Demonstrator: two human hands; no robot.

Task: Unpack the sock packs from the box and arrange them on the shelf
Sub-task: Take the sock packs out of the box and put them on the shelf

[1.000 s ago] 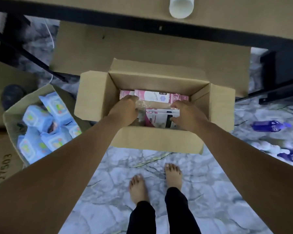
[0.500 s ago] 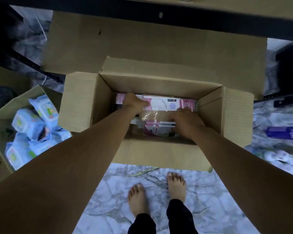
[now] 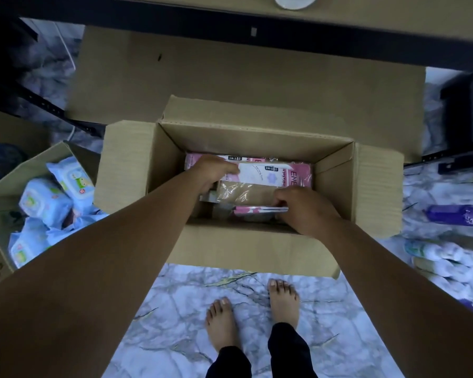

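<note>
While deep in open corrugated box (image 3: 257, 241): sock packs (image 3: 243, 193) flat at bottom, long axes left-to-right, directly under both hands. Left hand (image 3: 213, 173) curled round far pink pack (image 3: 279, 175), left end; right hand (image 3: 303, 211) pinching thin near pack (image 3: 257, 210), right end. Glossy film wrap, flat rectangles. Shelf (image 3: 366, 20) beyond box, higher.
</note>
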